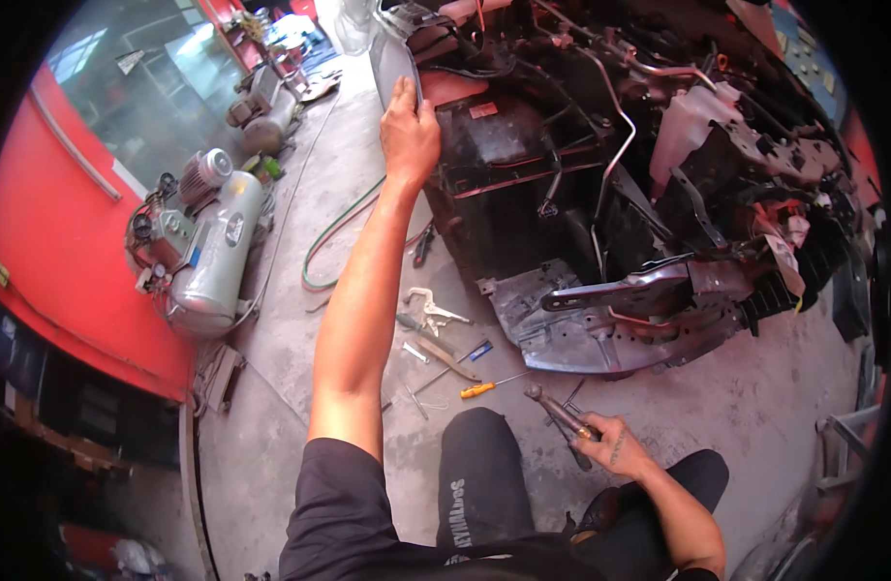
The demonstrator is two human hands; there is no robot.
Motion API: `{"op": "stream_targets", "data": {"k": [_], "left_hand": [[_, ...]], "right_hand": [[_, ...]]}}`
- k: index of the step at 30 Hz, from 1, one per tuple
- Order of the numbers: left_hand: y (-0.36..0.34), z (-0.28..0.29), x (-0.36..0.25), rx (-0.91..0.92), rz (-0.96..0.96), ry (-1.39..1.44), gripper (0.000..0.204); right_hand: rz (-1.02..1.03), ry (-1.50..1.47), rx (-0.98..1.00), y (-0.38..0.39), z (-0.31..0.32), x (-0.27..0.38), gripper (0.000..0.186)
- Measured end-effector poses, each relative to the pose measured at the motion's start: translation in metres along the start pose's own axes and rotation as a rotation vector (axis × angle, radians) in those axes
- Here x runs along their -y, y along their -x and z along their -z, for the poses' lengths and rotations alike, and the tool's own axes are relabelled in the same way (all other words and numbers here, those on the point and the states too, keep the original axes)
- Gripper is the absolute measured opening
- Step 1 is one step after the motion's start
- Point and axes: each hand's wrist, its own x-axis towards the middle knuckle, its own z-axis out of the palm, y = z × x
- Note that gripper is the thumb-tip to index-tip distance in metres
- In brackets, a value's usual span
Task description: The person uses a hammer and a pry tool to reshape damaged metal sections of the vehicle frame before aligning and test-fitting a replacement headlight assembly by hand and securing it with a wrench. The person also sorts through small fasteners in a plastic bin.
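My left arm is stretched forward, and my left hand (pixel 409 140) rests with straight fingers against the edge of a grey body panel (pixel 395 70) on a partly dismantled car. In my right hand (pixel 615 445), low above the floor by my knee, is a dark metal hand tool (pixel 560 412) with a knobbed far end; its exact kind is unclear. The fingers are closed around its near end. Ahead of that hand, the car's exposed front (pixel 620 324) shows bare metal and a bent bracket. An orange-handled screwdriver (pixel 478 390) lies on the floor between my hands.
Locking clamp pliers (pixel 430 310) and several other tools lie on the concrete floor. A red and green hose (pixel 315 281) curves beside the car. To the left stands a grey air compressor (pixel 218 257) near a red wall (pixel 87 232). A white plastic reservoir (pixel 692 126) sits in the engine bay.
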Motion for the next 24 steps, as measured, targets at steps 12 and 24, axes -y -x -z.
{"op": "stream_targets", "data": {"k": [12, 24], "left_hand": [[-0.007, 0.02, -0.032, 0.158, 0.358, 0.108, 0.055], [-0.044, 0.042, -0.055, 0.309, 0.753, 0.07, 0.057]], "right_hand": [[-0.042, -0.374, 0.126, 0.045, 0.007, 0.1, 0.029], [-0.226, -0.49, -0.341, 0.096, 0.085, 0.269, 0.023]]}}
